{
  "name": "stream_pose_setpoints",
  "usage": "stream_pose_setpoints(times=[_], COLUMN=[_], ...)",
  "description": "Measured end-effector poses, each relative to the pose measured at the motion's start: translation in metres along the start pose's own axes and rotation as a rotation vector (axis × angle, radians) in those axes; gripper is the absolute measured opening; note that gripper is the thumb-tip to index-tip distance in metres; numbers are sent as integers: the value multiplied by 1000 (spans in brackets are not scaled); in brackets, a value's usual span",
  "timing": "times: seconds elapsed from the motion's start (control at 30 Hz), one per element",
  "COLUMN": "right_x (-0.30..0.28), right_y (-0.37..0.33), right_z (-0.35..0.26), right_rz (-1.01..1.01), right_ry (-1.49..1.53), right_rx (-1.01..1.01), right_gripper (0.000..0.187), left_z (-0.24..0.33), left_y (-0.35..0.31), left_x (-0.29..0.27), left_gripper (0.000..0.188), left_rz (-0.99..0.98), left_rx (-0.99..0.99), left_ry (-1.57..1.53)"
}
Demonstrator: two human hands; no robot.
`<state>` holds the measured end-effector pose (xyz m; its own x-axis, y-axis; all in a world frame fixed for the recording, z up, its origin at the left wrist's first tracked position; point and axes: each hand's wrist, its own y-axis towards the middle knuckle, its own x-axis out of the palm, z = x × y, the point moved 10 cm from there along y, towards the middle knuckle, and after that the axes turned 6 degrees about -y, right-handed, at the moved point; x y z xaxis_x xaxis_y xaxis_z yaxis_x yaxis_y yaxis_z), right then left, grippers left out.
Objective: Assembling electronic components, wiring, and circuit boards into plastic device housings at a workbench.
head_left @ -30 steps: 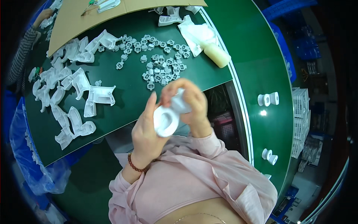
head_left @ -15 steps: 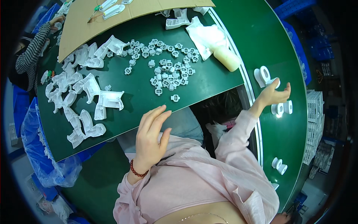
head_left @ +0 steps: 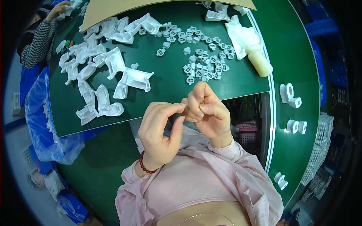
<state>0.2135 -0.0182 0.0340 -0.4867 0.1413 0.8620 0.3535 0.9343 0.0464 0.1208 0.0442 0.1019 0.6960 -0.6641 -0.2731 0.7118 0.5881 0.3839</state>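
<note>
In front of my body, above the table's near edge, my two hands meet. The fingertips of my left hand (head_left: 160, 130) touch the curled fingers of my right hand; its thumb stands a little apart from its fingers, and no object shows in the gap. My right hand (head_left: 211, 116) has its fingers folded in with the thumb against them; whatever may be between them is hidden. Just beyond lie several small grey-white plastic clips (head_left: 205, 64), loosely heaped. White curved plastic shells (head_left: 137, 80) are spread to the left on the green table (head_left: 162, 90).
On the green strip at right stand small white ring-shaped parts (head_left: 289, 90) and spool-like parts (head_left: 292, 126). A pale yellow cylinder (head_left: 260, 64) rests by a white cloth-like piece (head_left: 241, 37). Cardboard (head_left: 162, 5) spans the far side. Another person's checked sleeve (head_left: 36, 45) shows at upper left.
My right hand has come back from the white parts on the right strip to meet my left hand. Its fingers have curled. The view has shifted, with the table appearing farther right and up.
</note>
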Motion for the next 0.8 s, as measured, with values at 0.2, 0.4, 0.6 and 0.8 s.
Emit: stream_pose_setpoints(times=[0.2, 0.4, 0.6, 0.8], right_x=[5, 8, 7, 10], right_y=[2, 3, 5, 4], right_z=[11, 22, 27, 26], right_rz=[18, 4, -2, -41], right_ry=[-92, 82, 21, -106], right_rx=[34, 99, 86, 15], right_gripper=[16, 18, 19, 18], left_z=[7, 20, 20, -3], left_y=[-3, -6, -5, -8], left_x=[-10, -14, -19, -22], left_gripper=[21, 21, 18, 18], left_rz=[71, 97, 91, 41], left_rx=[65, 158, 87, -110], left_ry=[86, 219, 230, -39])
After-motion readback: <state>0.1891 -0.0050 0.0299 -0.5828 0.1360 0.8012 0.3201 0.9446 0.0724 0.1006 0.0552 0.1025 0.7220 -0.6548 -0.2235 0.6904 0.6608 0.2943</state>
